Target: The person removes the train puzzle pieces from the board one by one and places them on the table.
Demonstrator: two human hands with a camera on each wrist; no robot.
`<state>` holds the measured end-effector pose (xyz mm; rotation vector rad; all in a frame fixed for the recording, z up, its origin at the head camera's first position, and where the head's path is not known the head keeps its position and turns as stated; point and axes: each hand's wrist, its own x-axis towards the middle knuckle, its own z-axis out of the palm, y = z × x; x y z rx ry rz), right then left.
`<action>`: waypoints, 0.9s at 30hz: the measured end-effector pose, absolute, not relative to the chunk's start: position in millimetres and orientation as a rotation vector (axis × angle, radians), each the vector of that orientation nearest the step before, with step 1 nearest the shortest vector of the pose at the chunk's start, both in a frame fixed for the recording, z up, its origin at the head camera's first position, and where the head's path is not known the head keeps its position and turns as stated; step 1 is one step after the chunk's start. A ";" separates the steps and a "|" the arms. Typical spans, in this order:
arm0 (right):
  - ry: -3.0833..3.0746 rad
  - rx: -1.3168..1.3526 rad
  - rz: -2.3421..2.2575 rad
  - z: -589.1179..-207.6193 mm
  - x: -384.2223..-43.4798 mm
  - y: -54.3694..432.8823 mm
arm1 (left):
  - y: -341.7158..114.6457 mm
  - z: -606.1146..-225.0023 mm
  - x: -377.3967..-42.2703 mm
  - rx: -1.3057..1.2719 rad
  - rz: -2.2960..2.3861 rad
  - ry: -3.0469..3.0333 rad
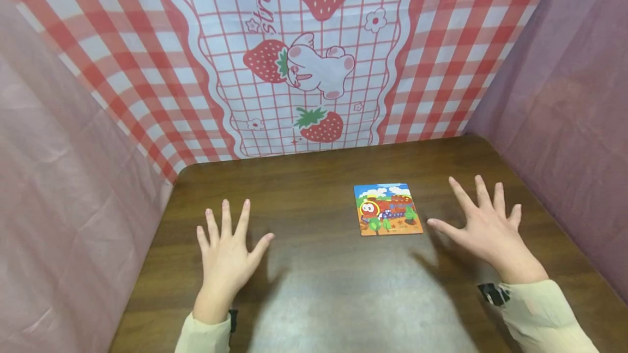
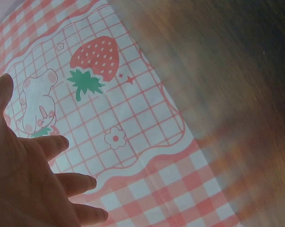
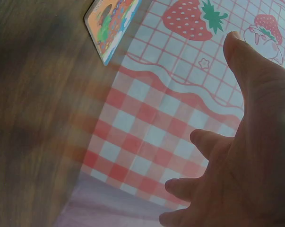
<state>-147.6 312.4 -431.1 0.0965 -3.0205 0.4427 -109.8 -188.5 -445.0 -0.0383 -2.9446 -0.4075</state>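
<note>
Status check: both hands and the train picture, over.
Left hand: fingers spread, holding nothing. Right hand: same, nearer the train picture. Train picture: on the table, train side up. Nothing visible between it and either hand.

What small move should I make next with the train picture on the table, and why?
I'd probably ease the right hand leftward to the train picture: it lies flat on the table just to that hand's left, while the left hand is farther away. Both hands are open and hold nothing.
</note>
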 end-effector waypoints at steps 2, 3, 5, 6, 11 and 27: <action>-3.023 0.093 0.448 -431.5 -147.1 313.0 | -188.5 -445.2 -110.0 -0.042 -0.407 -2.945; -3.023 0.094 0.451 -431.6 -146.8 313.1 | -188.4 -445.4 -110.1 -0.043 -0.407 -2.944; -3.023 0.089 0.460 -431.9 -146.7 314.1 | -188.1 -446.0 -110.9 -0.048 -0.403 -2.946; -3.023 0.090 0.462 -432.1 -146.9 314.6 | -187.7 -446.5 -111.3 -0.049 -0.399 -2.950; -3.012 0.108 0.472 -432.3 -148.6 316.3 | -181.8 -445.9 -114.6 -0.076 -0.394 -2.959; -3.042 0.242 0.638 -441.8 -167.5 308.4 | -117.3 -447.1 -141.2 -0.369 -0.421 -2.966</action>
